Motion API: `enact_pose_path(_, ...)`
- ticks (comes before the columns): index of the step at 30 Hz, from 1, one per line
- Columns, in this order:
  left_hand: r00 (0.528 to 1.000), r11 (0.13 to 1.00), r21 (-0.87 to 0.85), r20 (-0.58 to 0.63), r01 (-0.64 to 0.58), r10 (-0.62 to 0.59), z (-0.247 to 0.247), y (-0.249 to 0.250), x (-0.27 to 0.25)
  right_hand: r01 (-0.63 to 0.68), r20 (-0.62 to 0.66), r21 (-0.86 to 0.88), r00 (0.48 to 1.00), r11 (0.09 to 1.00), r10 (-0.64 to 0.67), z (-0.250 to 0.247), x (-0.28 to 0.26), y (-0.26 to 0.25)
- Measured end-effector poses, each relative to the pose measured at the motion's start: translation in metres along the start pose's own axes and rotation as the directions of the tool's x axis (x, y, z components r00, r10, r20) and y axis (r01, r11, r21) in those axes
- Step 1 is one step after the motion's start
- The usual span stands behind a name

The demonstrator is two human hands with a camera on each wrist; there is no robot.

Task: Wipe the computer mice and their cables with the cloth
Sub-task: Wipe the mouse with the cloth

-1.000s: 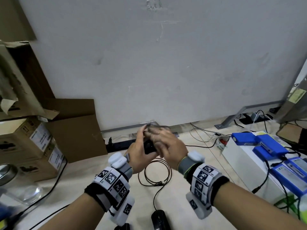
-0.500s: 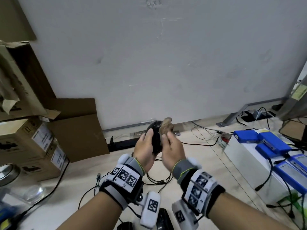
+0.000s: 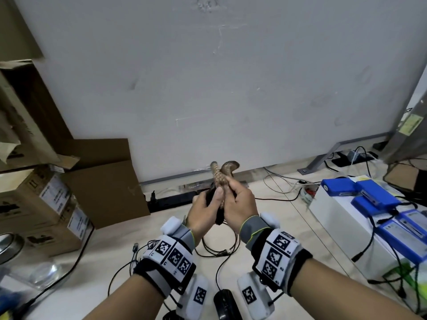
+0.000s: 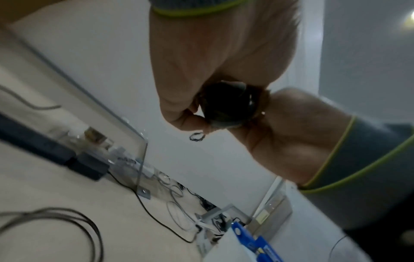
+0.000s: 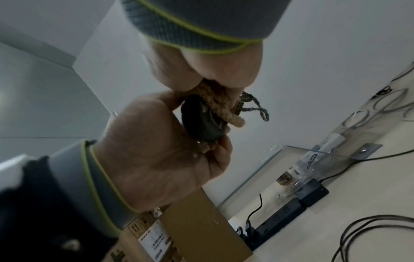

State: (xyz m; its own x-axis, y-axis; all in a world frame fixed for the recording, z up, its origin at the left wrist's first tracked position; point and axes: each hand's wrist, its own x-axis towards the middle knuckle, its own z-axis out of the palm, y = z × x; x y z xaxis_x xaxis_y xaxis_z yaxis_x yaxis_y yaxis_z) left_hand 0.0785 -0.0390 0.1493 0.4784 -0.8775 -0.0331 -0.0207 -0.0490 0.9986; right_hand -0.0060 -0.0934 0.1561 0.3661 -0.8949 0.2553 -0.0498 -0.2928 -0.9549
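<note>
Left hand (image 3: pixel 203 209) is curled round the black mouse (image 5: pixel 201 122), held up in the air above the desk (image 3: pixel 115 257); thumb lies along its near side, fingers wrap the far side. Right hand (image 3: pixel 240 204) is clenched on the tan knitted cloth (image 3: pixel 219 179) and presses it against the mouse's right flank, so the mouse sits sandwiched between both palms; loose cloth ends stick up above the mouse. Right wrist view shows the cloth bunched in folds across the mouse shell, a frayed dark strand hanging off it. The mouse's cable (image 3: pixel 221 248) drops from under the mouse to a loose coil on the desk directly below. A second mouse (image 3: pixel 225 303) lies on the desk nearer the person than that coil, untouched. Handling judgement: the mouse looks light, rigid and smooth-shelled, likely slippery under a rubbing cloth, so gripping the flanks with one hand while the other wipes seems right. Cloth is soft and floppy, best balled in the fist. Cable is thin and limp; probably best pinched through the cloth near the mouse and pulled along. Cardboard boxes (image 3: pixel 46 204) stand left of the mouse, blue packs (image 3: pixel 369 195) right.
</note>
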Motion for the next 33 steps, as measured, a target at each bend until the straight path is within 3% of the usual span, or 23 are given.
enact_pose_path(2,0.998,0.993,-0.110,0.033,0.051,-0.047,-0.004,-0.001,-0.003,-0.099,0.015,0.102,0.995,0.990,0.098,0.000,0.005,0.006)
enact_pose_path(4,0.976,0.919,-0.330,0.094,0.215,-0.194,-0.015,0.003,-0.006,-0.202,-0.025,0.240,0.976,0.950,0.215,-0.002,0.014,0.009)
enact_pose_path(6,0.950,0.840,-0.443,0.143,0.312,-0.278,-0.025,0.003,-0.003,-0.219,-0.068,0.258,0.967,0.941,0.244,-0.005,0.020,0.012)
enact_pose_path(8,0.939,0.835,-0.430,0.167,0.343,-0.299,-0.025,0.009,-0.002,-0.143,-0.010,0.177,0.989,0.974,0.147,-0.005,0.019,0.008)
enact_pose_path(10,0.941,0.827,-0.448,0.154,0.339,-0.302,-0.020,0.011,0.001,0.016,0.195,0.000,0.981,1.000,-0.016,-0.001,0.004,0.002)
enact_pose_path(12,0.942,0.779,-0.536,0.121,0.326,-0.312,-0.022,0.010,0.006,0.221,0.347,-0.155,0.925,0.963,-0.157,0.006,-0.019,-0.002)
enact_pose_path(15,0.951,0.719,-0.626,0.138,0.301,-0.278,-0.031,0.011,0.010,0.428,0.474,-0.172,0.825,0.887,-0.306,0.003,-0.033,-0.004)
enact_pose_path(17,0.952,0.749,-0.589,0.173,0.305,-0.252,-0.028,0.016,0.007,0.475,0.467,-0.166,0.809,0.864,-0.356,-0.003,-0.018,0.003)
enact_pose_path(18,0.944,0.778,-0.535,0.201,0.331,-0.263,-0.026,0.017,0.005,0.431,0.413,-0.168,0.847,0.887,-0.334,-0.007,-0.007,0.006)
enact_pose_path(20,0.920,0.803,-0.455,0.258,0.386,-0.296,-0.023,0.019,0.002,0.214,0.265,-0.126,0.948,0.969,-0.175,-0.015,0.012,0.007)
enact_pose_path(22,0.910,0.795,-0.449,0.270,0.408,-0.314,-0.024,0.015,0.005,0.125,0.203,-0.085,0.973,0.988,-0.106,-0.015,0.013,0.005)
enact_pose_path(24,0.924,0.772,-0.507,0.218,0.383,-0.315,-0.025,0.013,0.012,0.255,0.239,-0.126,0.946,0.959,-0.220,-0.011,-0.001,0.004)
enact_pose_path(27,0.935,0.784,-0.509,0.192,0.355,-0.298,-0.027,0.014,0.019,0.524,0.360,-0.173,0.822,0.834,-0.442,-0.012,-0.015,0.004)
enact_pose_path(28,0.928,0.801,-0.469,0.208,0.372,-0.309,-0.029,0.015,0.018,0.548,0.360,-0.197,0.812,0.813,-0.460,-0.015,-0.009,0.004)
enact_pose_path(29,0.916,0.816,-0.421,0.242,0.397,-0.321,-0.030,0.016,0.016,0.522,0.310,-0.231,0.839,0.821,-0.447,-0.020,0.002,0.005)
enact_pose_path(30,0.900,0.826,-0.373,0.285,0.422,-0.330,-0.030,0.018,0.012,0.426,0.223,-0.265,0.900,0.865,-0.375,-0.026,0.014,0.007)
enact_pose_path(32,0.880,0.826,-0.343,0.330,0.448,-0.340,-0.032,0.019,0.008,0.097,0.045,-0.243,0.995,0.965,-0.089,-0.036,0.037,0.012)
enact_pose_path(33,0.881,0.821,-0.354,0.332,0.447,-0.336,-0.032,0.019,0.008,-0.021,-0.026,-0.157,1.000,0.987,0.017,-0.039,0.045,0.014)
